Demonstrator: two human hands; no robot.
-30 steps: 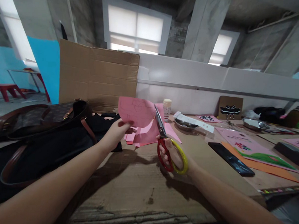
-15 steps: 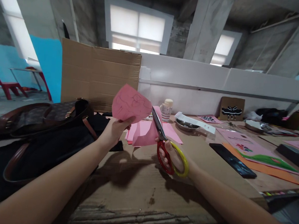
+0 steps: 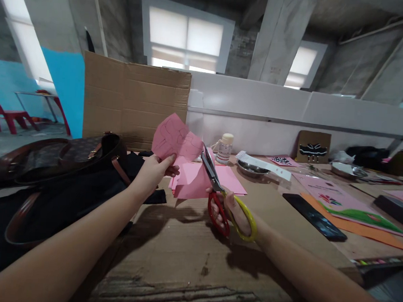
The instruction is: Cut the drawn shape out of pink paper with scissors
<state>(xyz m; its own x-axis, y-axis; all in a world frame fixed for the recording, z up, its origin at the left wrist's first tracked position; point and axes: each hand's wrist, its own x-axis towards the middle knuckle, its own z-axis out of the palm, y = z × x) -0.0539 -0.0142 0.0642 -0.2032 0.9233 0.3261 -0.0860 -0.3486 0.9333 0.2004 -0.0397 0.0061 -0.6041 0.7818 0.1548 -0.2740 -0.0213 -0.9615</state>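
Between the thumb and fingers of my left hand (image 3: pixel 158 169) is a piece of pink paper (image 3: pixel 173 138) with dark curved lines drawn on it, held up above the table. My right hand (image 3: pixel 234 211) grips scissors (image 3: pixel 214 172) with one red and one yellow handle loop. The scissor blades point up and are slightly parted, with their tips at the right edge of the drawn paper. A strip of pink paper hangs near the blades, over a stack of pink sheets (image 3: pixel 229 177) on the table; where strip and stack part is hard to tell.
A black bag with brown handles (image 3: pixel 67 198) fills the left side. Behind stand a cardboard sheet (image 3: pixel 136 102) and a white bottle (image 3: pixel 225 147). To the right are a metal bowl (image 3: pixel 253 168), a black phone (image 3: pixel 313 216) and a pink printed packet (image 3: pixel 347 201).
The scissor handles have spread wider and the blades have parted. The drawn paper has turned and bent slightly in my left hand, and the hanging strip has shifted left.
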